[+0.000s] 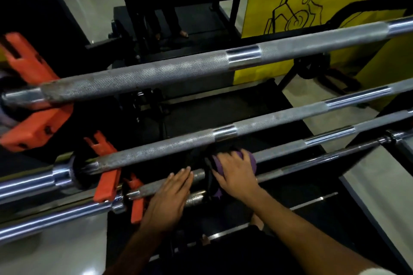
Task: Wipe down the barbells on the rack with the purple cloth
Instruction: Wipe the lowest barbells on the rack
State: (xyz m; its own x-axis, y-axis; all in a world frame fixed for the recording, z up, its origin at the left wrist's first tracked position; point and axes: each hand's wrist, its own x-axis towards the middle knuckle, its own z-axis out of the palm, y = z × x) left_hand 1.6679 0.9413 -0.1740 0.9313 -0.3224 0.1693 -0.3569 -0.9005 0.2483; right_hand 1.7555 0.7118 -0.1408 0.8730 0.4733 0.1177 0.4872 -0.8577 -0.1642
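Left hand (166, 196) flat, fingers spread open, resting on lowest barbell (290, 168), gripping nothing. Right hand (235, 173) just beside, fingers curled around purple cloth (215, 164), pressing it onto same shaft. Cloth soft, light, bunches easily; best wrapped fully round bar. Shaft stiff, heavy, knurled, likely grabs fabric; smooth chrome bands likely slicker. Beyond, middle barbell (178, 147), then top barbell (156, 72), both resting in orange rack hooks (33, 118).

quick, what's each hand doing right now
Left hand: open, flat on the lower barbell.
Right hand: closed on the purple cloth around that bar.
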